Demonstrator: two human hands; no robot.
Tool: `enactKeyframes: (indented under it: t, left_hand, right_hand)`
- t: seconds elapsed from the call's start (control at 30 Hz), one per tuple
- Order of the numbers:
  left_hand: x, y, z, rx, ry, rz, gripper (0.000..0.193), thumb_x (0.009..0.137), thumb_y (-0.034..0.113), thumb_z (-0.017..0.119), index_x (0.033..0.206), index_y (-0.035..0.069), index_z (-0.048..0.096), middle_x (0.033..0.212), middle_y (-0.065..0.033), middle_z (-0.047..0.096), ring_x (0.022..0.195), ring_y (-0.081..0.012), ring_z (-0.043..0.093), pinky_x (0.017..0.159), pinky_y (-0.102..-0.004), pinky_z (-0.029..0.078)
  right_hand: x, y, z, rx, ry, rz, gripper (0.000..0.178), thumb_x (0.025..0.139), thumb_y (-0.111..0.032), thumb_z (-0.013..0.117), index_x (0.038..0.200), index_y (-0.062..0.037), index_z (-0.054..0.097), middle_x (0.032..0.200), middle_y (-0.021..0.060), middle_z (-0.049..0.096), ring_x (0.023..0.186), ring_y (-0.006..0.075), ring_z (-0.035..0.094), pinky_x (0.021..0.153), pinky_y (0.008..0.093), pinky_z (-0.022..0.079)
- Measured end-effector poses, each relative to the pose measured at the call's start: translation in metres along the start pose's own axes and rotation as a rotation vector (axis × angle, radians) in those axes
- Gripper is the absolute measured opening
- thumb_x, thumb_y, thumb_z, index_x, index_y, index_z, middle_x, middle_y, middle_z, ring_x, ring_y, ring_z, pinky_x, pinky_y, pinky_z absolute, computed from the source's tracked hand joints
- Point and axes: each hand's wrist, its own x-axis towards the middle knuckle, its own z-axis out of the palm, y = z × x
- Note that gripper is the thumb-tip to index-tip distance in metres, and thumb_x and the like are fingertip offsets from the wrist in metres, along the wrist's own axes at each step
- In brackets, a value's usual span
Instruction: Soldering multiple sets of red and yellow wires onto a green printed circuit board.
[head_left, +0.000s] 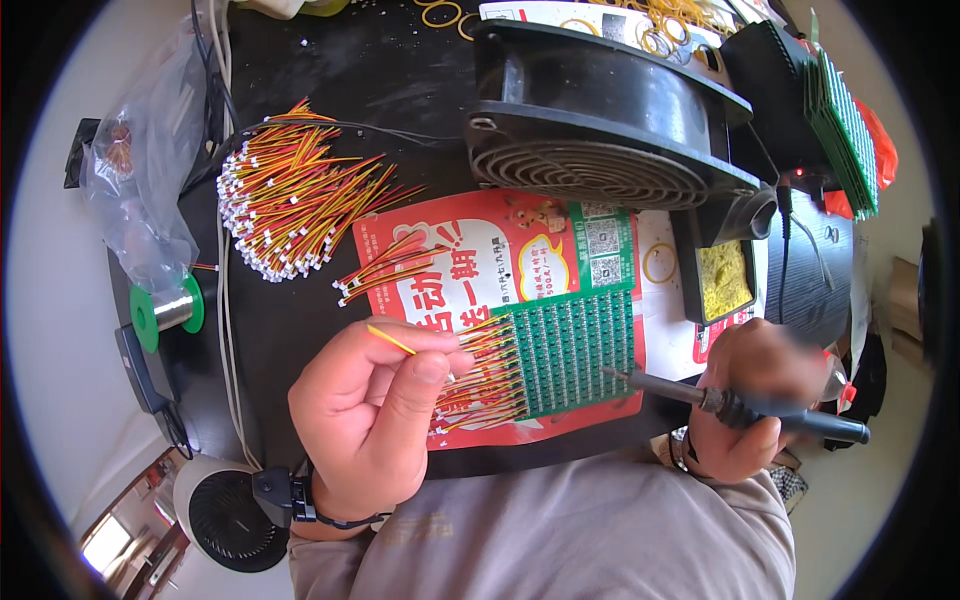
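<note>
Between the thumb and forefinger of my left hand (365,415) is a short cable with a yellow wire (390,340); part of it is hidden by the fingers. My right hand (725,445) is closed around a soldering iron (675,388), whose tip reaches over the right side of a green circuit board panel (575,350). Red and yellow wires (485,365) run along the panel's left edge, partly behind my left hand. A red printed leaflet (385,225) lies beneath the panel. Several loose cables (385,268) rest on the leaflet, with a large pile of connector cables (290,205) beyond.
A black fan (600,90) stands behind the panel. To its right are a yellow sponge in a tray (727,280) and a stack of green boards (845,130). A solder spool (145,318), plastic bag (150,180) and grey cords (226,330) lie at left.
</note>
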Motion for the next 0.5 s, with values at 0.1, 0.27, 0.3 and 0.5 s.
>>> enactKeyframes:
  t: [0.1,0.27,0.3,0.5]
  left_hand:
    - [0.0037,-0.0051,-0.0023,0.278,-0.024,0.172,0.011,0.093,-0.005,0.066,0.103,-0.008,0.068,0.092,-0.0126,0.07,0.08,-0.0128,0.067,0.072,-0.0236,0.053]
    - [0.0021,-0.0066,0.0042,0.45,0.067,0.237,0.016,0.084,-0.005,0.074,0.1,-0.003,0.073,0.088,-0.0117,0.069,0.071,-0.0121,0.062,0.058,-0.0227,0.047]
    - [0.0007,-0.0055,0.0038,0.452,0.065,0.23,0.016,0.084,-0.005,0.074,0.1,-0.003,0.073,0.088,-0.0117,0.069,0.071,-0.0121,0.062,0.058,-0.0227,0.047]
    - [0.0037,-0.0062,0.0013,0.571,-0.024,0.259,0.019,0.08,-0.007,0.075,0.098,-0.001,0.073,0.089,-0.0117,0.069,0.068,-0.0177,0.064,0.059,-0.026,0.049]
  right_hand:
    - [0.001,0.0009,-0.0013,-0.01,-0.013,0.004,0.036,0.094,-0.035,0.059,0.095,-0.0007,0.05,0.069,0.0078,0.047,0.06,0.0146,0.043,0.048,0.0276,0.032]
    - [0.0045,-0.0025,-0.0007,0.003,-0.011,0.054,0.035,0.093,-0.035,0.059,0.097,-0.0008,0.05,0.069,0.0075,0.046,0.061,0.0146,0.043,0.047,0.0276,0.031]
    - [0.0064,-0.0019,-0.0002,-0.02,0.025,0.033,0.037,0.091,-0.035,0.062,0.093,0.0,0.05,0.064,0.0062,0.046,0.053,0.0148,0.043,0.044,0.0282,0.032]
    - [0.0068,-0.0021,-0.0016,-0.053,0.081,0.007,0.038,0.088,-0.034,0.065,0.089,0.001,0.051,0.059,0.0047,0.045,0.046,0.0148,0.042,0.041,0.029,0.032]
